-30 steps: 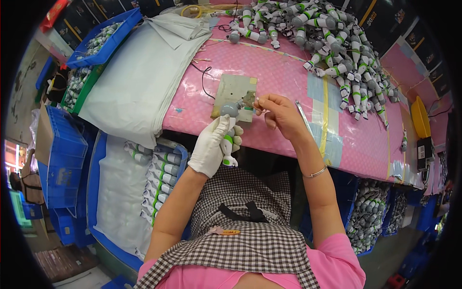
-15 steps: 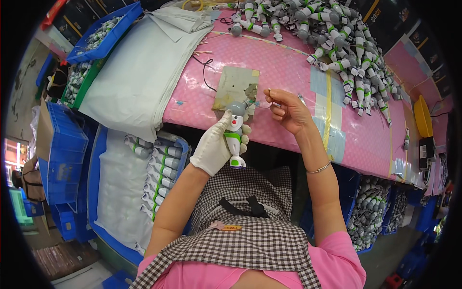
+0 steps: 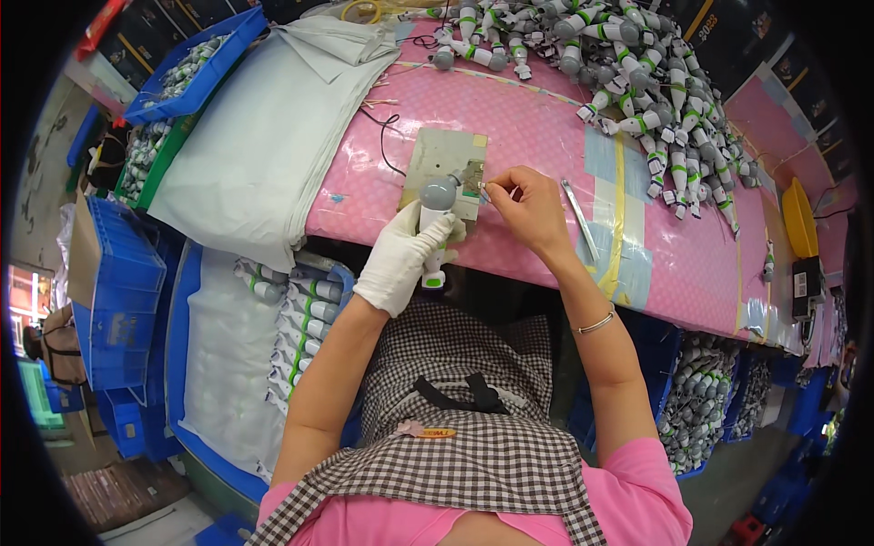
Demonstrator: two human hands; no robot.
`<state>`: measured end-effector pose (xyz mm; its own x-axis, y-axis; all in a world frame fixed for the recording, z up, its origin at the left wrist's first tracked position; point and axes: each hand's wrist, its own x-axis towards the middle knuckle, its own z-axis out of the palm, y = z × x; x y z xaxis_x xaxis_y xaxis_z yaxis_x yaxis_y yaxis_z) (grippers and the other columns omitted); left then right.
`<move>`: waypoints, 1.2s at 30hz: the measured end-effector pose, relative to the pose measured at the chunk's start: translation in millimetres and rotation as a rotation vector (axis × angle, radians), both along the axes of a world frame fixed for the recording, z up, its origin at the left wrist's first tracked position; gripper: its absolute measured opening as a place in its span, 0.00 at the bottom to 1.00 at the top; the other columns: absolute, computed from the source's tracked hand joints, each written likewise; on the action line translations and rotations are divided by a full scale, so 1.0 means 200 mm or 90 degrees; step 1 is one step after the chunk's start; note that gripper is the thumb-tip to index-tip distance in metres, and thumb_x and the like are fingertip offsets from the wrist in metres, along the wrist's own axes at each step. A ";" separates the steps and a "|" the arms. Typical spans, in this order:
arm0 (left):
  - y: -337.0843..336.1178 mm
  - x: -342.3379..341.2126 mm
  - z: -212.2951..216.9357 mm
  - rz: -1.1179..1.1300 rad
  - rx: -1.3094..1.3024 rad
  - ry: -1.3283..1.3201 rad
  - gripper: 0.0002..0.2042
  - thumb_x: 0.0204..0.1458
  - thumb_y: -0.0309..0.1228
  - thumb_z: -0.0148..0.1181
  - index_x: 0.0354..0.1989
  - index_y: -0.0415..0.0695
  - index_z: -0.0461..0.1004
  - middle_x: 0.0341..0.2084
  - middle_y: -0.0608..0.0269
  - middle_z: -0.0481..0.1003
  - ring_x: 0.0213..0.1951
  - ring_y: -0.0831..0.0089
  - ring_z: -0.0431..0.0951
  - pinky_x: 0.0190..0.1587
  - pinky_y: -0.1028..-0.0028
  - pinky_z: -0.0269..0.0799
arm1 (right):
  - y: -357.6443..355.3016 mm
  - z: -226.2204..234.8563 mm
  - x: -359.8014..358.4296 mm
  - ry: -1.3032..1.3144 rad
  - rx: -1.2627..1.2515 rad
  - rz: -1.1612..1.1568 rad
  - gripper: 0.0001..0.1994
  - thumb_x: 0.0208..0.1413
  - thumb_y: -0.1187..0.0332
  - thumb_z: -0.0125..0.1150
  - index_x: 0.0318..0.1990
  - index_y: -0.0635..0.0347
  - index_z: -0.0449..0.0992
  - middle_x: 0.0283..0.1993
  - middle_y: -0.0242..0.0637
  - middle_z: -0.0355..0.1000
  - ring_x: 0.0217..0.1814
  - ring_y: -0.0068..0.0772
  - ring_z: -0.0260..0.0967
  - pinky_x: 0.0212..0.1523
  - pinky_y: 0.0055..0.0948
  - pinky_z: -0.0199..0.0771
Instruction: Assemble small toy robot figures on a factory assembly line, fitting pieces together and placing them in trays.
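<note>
As the head view shows, the gloved left hand (image 3: 393,268) grasps a grey, white and green toy part (image 3: 439,192) at the front edge of the pink table (image 3: 533,118), its ball end in front of a grey board (image 3: 432,150). The bare right hand (image 3: 531,214) has its fingers bent in just beside that end; whether they grip anything is too small to tell. A loosened glove could let the smooth-looking part twist or drop toward the apron (image 3: 455,473).
</note>
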<state>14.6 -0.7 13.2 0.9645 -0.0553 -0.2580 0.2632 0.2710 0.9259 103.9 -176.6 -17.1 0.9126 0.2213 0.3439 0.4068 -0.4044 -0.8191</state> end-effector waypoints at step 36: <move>0.84 -0.60 0.00 0.330 0.096 0.087 0.17 0.59 0.40 0.53 0.47 0.38 0.67 0.34 0.59 0.74 0.31 0.73 0.75 0.34 0.74 0.75 | -0.11 0.05 -0.19 0.054 0.146 -0.078 0.16 0.57 0.69 0.57 0.52 0.64 0.73 0.38 0.30 0.73 0.22 0.11 0.56 0.21 0.13 0.55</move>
<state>-105.4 166.9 12.4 0.8130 0.4643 -0.3512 0.2516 0.2638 0.9312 66.2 -197.8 -8.1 0.9552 0.0327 0.2941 0.2929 -0.2463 -0.9239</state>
